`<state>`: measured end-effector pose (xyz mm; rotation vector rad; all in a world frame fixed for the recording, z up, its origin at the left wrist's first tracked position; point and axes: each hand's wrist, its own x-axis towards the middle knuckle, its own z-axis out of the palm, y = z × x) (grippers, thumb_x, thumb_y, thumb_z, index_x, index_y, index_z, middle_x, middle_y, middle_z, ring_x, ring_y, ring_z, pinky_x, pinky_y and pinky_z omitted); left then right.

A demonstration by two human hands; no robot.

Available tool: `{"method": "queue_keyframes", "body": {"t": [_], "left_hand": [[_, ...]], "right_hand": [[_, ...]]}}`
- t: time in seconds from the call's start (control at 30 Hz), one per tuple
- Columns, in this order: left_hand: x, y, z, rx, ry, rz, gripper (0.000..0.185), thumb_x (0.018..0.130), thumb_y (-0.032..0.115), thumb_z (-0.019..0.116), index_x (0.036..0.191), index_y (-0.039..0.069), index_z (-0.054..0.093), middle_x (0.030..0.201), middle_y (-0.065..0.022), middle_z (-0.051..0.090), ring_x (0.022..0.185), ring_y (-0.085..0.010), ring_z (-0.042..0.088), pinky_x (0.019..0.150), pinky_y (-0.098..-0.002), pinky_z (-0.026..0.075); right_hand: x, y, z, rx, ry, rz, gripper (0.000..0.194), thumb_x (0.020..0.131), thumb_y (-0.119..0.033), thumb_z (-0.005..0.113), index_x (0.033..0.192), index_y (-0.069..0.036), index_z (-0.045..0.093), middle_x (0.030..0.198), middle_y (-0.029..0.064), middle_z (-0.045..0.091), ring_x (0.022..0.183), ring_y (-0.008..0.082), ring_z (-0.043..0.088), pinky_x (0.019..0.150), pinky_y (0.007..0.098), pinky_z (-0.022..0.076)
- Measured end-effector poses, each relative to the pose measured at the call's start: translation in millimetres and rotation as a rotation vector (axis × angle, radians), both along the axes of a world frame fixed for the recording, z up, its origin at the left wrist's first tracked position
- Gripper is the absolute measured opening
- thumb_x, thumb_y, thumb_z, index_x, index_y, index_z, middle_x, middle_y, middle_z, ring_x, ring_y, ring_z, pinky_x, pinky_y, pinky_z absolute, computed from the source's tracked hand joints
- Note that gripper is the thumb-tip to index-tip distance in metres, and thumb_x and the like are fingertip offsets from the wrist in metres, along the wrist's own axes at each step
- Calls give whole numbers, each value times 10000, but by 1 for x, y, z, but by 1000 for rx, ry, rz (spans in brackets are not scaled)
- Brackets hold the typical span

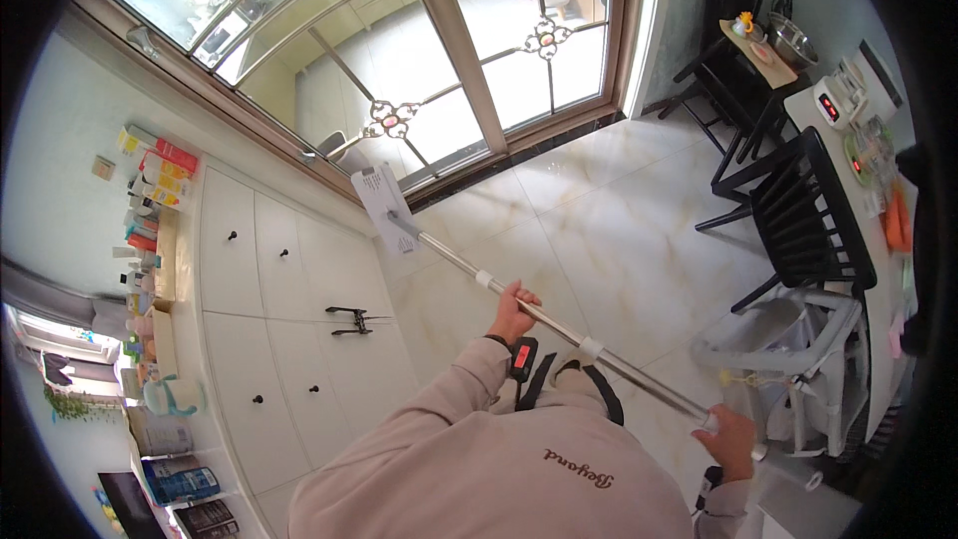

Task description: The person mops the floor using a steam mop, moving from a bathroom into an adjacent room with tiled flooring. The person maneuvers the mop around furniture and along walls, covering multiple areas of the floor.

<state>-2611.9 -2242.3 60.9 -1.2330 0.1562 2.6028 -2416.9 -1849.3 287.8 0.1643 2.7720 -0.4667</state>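
Note:
A flat mop with a metal telescopic pole [557,324] runs diagonally in front of me. My left hand [515,312] is wrapped around the pole about midway. Near the upper end, by a white grip section, my right hand [727,436] closes on it. The pale rectangular mop head [384,208] lies at the far end, in the corner where the cabinet meets the glass door. Its underside is hidden, and whether it presses on the floor or the door frame I cannot tell. Marbled floor tiles [479,232] extend beneath the pole.
A framed glass sliding door [449,60] stands ahead. White cabinets [299,352] line the left, with boxes and bottles on top. To the right are a black chair [812,217], another black chair [718,82], a grey-white tubular frame [793,344] and a white table [816,108].

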Motion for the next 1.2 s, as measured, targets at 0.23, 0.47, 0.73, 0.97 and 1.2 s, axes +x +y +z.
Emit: {"method": "queue_keyframes", "body": {"t": [0.23, 0.47, 0.73, 0.97, 1.2], "left_hand": [[-34, 33, -4, -26, 10, -91, 300, 867, 191, 513, 613, 136, 363, 521, 10, 345, 493, -156, 415, 571, -351, 419], [-98, 40, -13, -85, -28, -164, 281, 867, 213, 507, 626, 135, 386, 524, 14, 371, 489, -147, 425, 542, -344, 412], [-193, 26, -34, -111, -118, -191, 296, 863, 243, 528, 621, 143, 391, 515, 34, 381, 471, -128, 410, 546, -319, 403], [-244, 5, -46, -141, -161, -199, 296, 872, 255, 527, 639, 147, 380, 514, 41, 349, 466, -117, 394, 523, -306, 390], [-279, -20, -53, -135, -152, -217, 309, 878, 272, 531, 640, 164, 365, 517, 45, 332, 459, -117, 375, 480, -297, 350]], "right_hand": [[-22, 16, -26, 115, -216, 26, 386, 558, -310, 773, 825, -68, 636, 698, 148, 607, 681, 345, 595, 605, 424, 464], [-55, -8, -29, 182, -326, -82, 354, 611, -288, 761, 865, -79, 632, 710, 156, 627, 719, 340, 605, 652, 423, 472], [-135, -51, -40, 238, -264, -81, 358, 610, -276, 769, 871, -87, 611, 666, 147, 609, 670, 336, 598, 599, 441, 459], [-189, -71, -50, 179, -294, -94, 326, 624, -266, 764, 776, -74, 549, 650, 138, 600, 663, 340, 594, 580, 436, 455], [-226, -102, -46, 186, -378, -127, 335, 630, -289, 761, 765, -76, 542, 644, 139, 598, 648, 339, 595, 568, 435, 452]]}}
